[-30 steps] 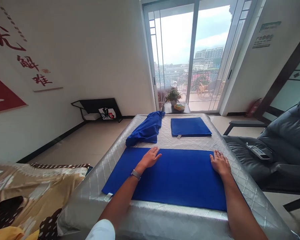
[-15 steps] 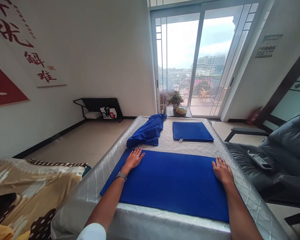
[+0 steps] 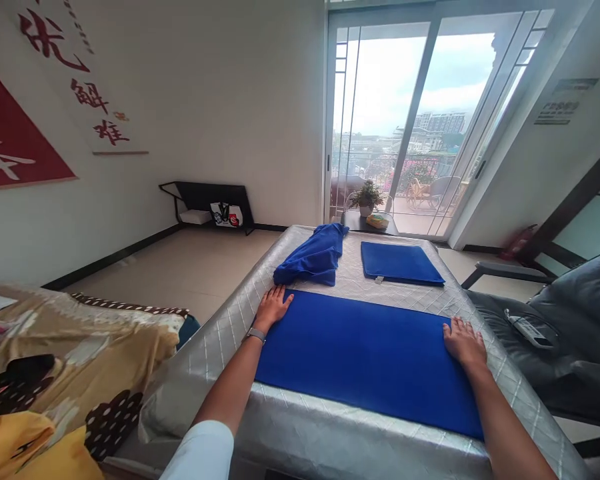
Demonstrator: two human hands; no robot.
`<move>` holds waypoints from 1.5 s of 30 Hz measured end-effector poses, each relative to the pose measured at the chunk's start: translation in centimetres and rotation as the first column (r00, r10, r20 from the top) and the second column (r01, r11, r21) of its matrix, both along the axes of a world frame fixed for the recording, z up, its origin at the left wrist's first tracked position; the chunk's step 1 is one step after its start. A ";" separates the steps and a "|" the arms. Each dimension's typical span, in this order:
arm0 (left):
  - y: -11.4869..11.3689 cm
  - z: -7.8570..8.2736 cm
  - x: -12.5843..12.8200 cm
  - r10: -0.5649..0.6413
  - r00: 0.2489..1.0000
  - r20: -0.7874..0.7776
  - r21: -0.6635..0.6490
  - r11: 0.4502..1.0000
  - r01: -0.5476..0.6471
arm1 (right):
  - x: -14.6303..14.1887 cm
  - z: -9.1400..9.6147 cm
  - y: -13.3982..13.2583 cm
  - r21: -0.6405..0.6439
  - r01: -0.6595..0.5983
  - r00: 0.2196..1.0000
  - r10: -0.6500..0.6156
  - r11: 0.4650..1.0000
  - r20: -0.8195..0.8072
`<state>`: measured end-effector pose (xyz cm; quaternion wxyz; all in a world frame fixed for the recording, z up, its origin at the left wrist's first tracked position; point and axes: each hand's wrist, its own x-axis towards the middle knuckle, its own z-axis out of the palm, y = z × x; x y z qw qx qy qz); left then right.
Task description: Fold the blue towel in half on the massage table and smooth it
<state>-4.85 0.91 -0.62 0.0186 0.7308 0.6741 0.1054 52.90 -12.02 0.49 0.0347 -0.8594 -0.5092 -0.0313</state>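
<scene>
The left hand (image 3: 274, 308) has shifted outward to the blue cloth's (image 3: 365, 357) far-left corner; the right hand (image 3: 465, 343) lies near the far-right. Fingers are extended, gripping nothing. The cloth lies on the mattress (image 3: 350, 430), apparently well flattened.

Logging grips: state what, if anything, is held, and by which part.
Nothing appears gripped: the left hand rests at the far left corner of the spread blue cloth, the right hand at its far right corner.
</scene>
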 end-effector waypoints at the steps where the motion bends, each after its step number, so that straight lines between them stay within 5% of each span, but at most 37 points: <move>1: 0.0 0.0 0.0 -0.001 1.000 0.002 0.004 1.000 0.001 | -0.8 0.4 -0.1 0.018 -0.005 0.999 0.004 1.000 0.037; 5: 0.1 -0.2 0.1 0.004 1.000 -0.001 0.006 1.000 -0.004 | -8.2 2.3 0.5 0.057 -0.225 0.970 0.218 0.973 0.105; 10: 0.1 0.1 0.0 0.006 1.000 -0.019 -0.003 1.000 -0.006 | -20.0 3.0 2.9 0.031 -0.526 0.846 0.526 0.850 -0.086; 14: 0.0 0.3 0.0 0.005 1.000 -0.030 -0.021 1.000 -0.006 | -22.9 2.1 3.9 -0.038 -0.550 0.825 0.537 0.834 -0.176; 18: 0.2 0.0 -0.3 -0.003 0.999 -0.044 -0.023 1.000 0.002 | -18.7 1.1 3.3 -0.072 -0.525 0.844 0.509 0.848 -0.168; 25: 0.8 -1.1 -0.9 -0.021 0.999 -0.047 0.038 0.999 0.023 | -3.5 0.4 0.0 -0.119 -0.268 0.962 0.259 0.956 -0.087; 28: 0.8 -1.1 -0.9 -0.015 0.998 -0.053 0.038 0.999 0.017 | 0.1 0.0 -1.0 -0.100 -0.202 0.978 0.196 0.974 -0.067; 34: 0.0 -0.1 -0.4 -0.002 0.998 -0.055 0.058 0.998 0.005 | 0.1 -0.4 -0.9 -0.078 -0.186 0.982 0.182 0.979 -0.061; 39: -1.6 1.6 0.7 0.047 0.998 -0.031 0.245 0.969 -0.038 | -0.2 0.0 -1.0 -0.067 -0.184 0.982 0.179 0.981 -0.066; 42: -2.8 2.8 3.2 -0.021 0.999 0.037 0.239 0.971 0.012 | -0.1 -0.1 -1.0 -0.059 -0.181 0.982 0.177 0.982 -0.059; 45: -3.6 3.4 8.3 -0.174 0.980 0.101 0.161 0.974 0.157 | 0.0 -0.4 -0.8 -0.057 -0.183 0.982 0.180 0.981 -0.055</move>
